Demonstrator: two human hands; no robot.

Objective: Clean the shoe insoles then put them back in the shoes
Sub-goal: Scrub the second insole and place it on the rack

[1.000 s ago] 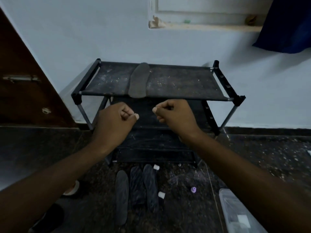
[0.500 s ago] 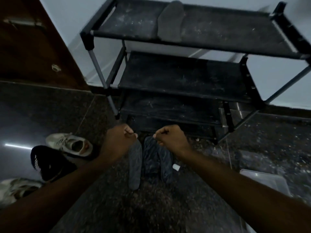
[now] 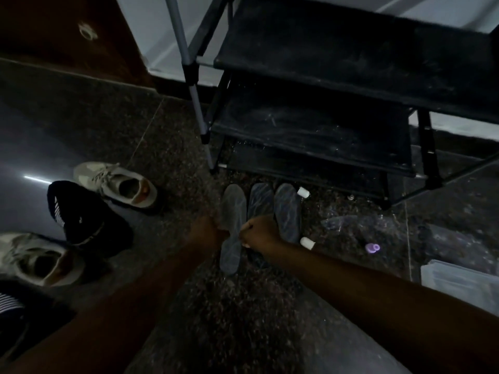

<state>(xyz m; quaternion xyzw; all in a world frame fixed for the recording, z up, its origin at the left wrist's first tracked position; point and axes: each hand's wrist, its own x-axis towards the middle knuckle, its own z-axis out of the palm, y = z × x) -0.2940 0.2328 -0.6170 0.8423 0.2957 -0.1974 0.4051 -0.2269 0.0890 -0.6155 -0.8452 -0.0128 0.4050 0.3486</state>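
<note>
3 insoles lie side by side on the floor just in front of the shoe rack [image 3: 324,125], their long axes pointing toward it. The grey insole [image 3: 232,211] is the one nearest the rack's left front leg, and it runs straight out between both hands. The left hand [image 3: 208,233] sits at its left edge and the right hand [image 3: 260,230] at its right edge, both about mid-length. Each hand is curled into a fist with nothing visibly held, and contact with the insole is unclear. The 2 darker insoles [image 3: 287,211] lie further along the rack's front. The beige sneaker [image 3: 121,184] stands well left of the rack.
</note>
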